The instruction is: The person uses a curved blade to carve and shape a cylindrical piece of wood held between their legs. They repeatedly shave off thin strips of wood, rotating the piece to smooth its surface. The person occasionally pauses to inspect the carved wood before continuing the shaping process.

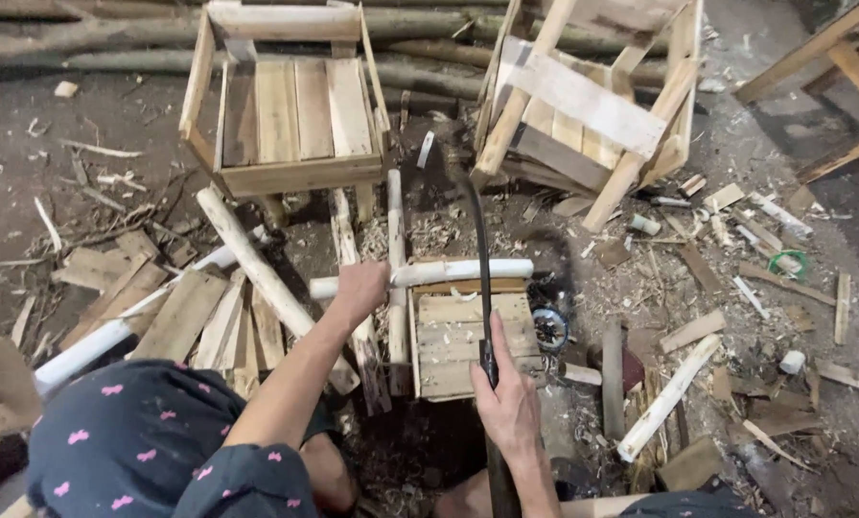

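**Peeled pole held down across a slatted wooden stand, long dark blade raised over it**

The left hand point(360, 288) is wrapping its fingers tightly around a pale, peeled wooden pole point(449, 272), gripping it near the pole's left end. The pole is lying crosswise along the far edge of a small slatted wooden stand point(470, 338), which is sitting on the ground directly in front of the person. The right hand point(509, 403) is closing its fingers around the dark handle of a long, slim, curved blade point(479, 251); the thumb is lying along the handle. The blade is pointing away from the person, crossing over the stand and the pole; whether its edge is touching the pole cannot be told.

Just right of the stand, a small round dark tin point(550, 328) is resting among shavings. Another peeled stick point(667, 397) is lying at a slant further right, well apart from the hands. Flat boards point(182, 313) and a longer pale pole point(253, 257) are piling up to the left of the left forearm. Beyond the stand, an unfinished slatted wooden chair point(290, 120) is standing upright, and a second chair frame point(592, 101) is lying tilted on its side beside it. Wood chips and offcuts are littering the dirt floor point(27, 192) all around.
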